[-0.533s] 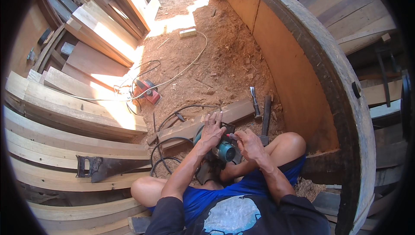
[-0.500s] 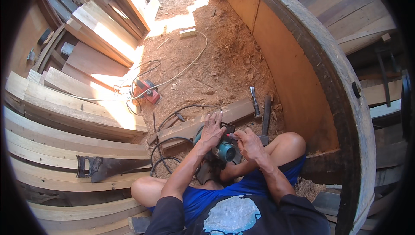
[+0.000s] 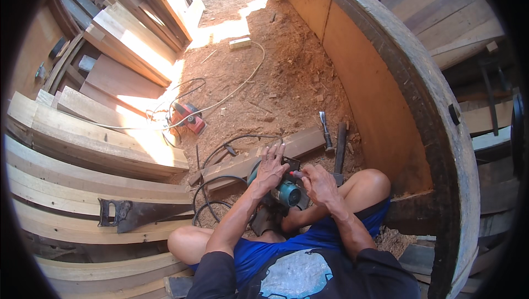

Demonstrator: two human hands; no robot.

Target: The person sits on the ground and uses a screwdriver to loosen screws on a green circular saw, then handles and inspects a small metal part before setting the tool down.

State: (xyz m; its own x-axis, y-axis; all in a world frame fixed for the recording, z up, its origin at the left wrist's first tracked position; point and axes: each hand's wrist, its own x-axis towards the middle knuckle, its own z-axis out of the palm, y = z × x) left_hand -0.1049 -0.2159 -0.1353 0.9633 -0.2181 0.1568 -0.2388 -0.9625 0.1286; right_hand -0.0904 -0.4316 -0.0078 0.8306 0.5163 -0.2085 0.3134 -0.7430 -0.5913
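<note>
A teal-bodied power tool (image 3: 289,193) with a dark metal plate sits between my bent legs, looking like a circular saw. My left hand (image 3: 270,171) lies over its top, fingers stretched forward and slightly apart. My right hand (image 3: 319,184) is closed around a slim tool with a red part (image 3: 296,174), probably a screwdriver, pointing left at the power tool. Its tip is too small to make out. Just ahead lies a wooden beam (image 3: 300,143) on the shavings. A chisel (image 3: 325,131) and a hammer (image 3: 340,147) rest to the right of it.
On my left, a handsaw (image 3: 146,213) lies on stacked curved planks (image 3: 77,189). A red power tool (image 3: 190,118) stands farther off, near a pale cord and power strip (image 3: 239,42). Black cable (image 3: 212,180) loops beside my left arm. A large curved wooden panel (image 3: 374,84) rises at right.
My right hand and the red-parted tool have shifted very slightly. My left hand stays on the power tool; the whole view has moved a little.
</note>
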